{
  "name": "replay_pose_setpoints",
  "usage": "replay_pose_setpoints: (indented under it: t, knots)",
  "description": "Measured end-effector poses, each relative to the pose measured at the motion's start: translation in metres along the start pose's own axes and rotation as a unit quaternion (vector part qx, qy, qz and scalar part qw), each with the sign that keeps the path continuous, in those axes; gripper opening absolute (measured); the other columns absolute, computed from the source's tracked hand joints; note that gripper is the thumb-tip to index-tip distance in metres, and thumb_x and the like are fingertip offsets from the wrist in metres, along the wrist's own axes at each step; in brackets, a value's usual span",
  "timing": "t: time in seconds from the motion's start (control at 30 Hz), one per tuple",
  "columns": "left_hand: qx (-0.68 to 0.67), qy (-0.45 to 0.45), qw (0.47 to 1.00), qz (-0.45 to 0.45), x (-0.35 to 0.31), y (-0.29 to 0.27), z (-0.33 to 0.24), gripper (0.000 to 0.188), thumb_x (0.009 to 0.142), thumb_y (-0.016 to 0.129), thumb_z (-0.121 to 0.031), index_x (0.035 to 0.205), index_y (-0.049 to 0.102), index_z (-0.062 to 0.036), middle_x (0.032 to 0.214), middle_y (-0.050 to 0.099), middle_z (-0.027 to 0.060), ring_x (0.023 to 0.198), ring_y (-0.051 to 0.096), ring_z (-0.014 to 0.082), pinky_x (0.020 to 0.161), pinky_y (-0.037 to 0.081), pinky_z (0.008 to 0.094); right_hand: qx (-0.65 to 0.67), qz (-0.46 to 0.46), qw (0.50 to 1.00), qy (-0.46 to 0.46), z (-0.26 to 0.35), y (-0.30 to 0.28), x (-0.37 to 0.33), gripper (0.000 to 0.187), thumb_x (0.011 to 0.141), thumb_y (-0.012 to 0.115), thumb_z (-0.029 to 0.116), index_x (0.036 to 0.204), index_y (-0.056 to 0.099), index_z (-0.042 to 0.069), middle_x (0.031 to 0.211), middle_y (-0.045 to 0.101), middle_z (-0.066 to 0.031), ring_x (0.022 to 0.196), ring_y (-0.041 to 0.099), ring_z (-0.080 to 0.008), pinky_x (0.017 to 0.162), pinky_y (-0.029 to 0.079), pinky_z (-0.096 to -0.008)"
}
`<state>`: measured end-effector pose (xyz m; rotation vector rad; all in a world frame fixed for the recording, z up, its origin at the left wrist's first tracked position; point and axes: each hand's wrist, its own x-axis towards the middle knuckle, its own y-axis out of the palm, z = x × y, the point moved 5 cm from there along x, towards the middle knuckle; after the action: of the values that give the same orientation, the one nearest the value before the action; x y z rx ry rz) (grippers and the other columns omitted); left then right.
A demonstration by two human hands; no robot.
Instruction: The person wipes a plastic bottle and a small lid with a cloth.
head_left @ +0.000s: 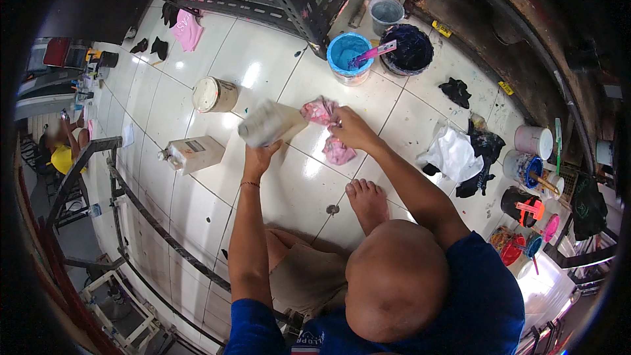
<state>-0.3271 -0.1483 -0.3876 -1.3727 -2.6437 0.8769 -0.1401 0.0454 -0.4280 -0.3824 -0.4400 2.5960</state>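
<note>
L hand [264, 151] grips a blurry pale can [271, 125] leaning toward R hand [351, 129]: prob. stiff, slick, maybe heavy, so hold w/ whole palm. R, apart from L, pinches a pink rag [319, 110], prob. soft + light; bunch it.

The short sleeves [254, 326] are blue, the wrist cord [250, 184] reddish.

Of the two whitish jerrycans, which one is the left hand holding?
The blurred jerrycan, beside the pink cloth: the left hand holds it. The other jerrycan is farther left, with no hand on it.
</note>
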Motion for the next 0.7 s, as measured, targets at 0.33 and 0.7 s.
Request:
replay_pose_setpoints:
  t: [0.33, 0.7]
  knots:
    - [0.151, -0.058, 0.968, -0.194, -0.062, -0.016, -0.057, 0.036, 0.084, 0.073, -0.015, 0.103, 0.051, 0.0062, 0.091, 0.061, 0.0193, 0.071, 0.061, 0.026, 0.063, 0.05, 0.0372, -0.216, 0.117, 0.953, -0.179, 0.023, 0.001, 0.006, 0.054, 0.077, 0.07, 0.015, 0.128, 0.051, 0.008, 0.117, 0.058, -0.0201, 0.102, 0.06, -0.0374, 0.085, 0.051, -0.0427]
    - [-0.079, -0.066, 0.954, -0.282, -0.053, -0.016, -0.07, 0.066, 0.096, 0.062, -0.028, 0.142, 0.03, 0.0073, 0.114, 0.051, 0.0157, 0.097, 0.059, 0.021, 0.081, 0.053, 0.0314, 0.119, -0.013, 0.973, -0.198, 0.151, 0.006, 0.047, 0.037, 0.094, 0.059, 0.025, 0.123, 0.057, 0.001, 0.112, 0.063, -0.0189, 0.104, 0.061, -0.031, 0.092, 0.047, -0.0363]
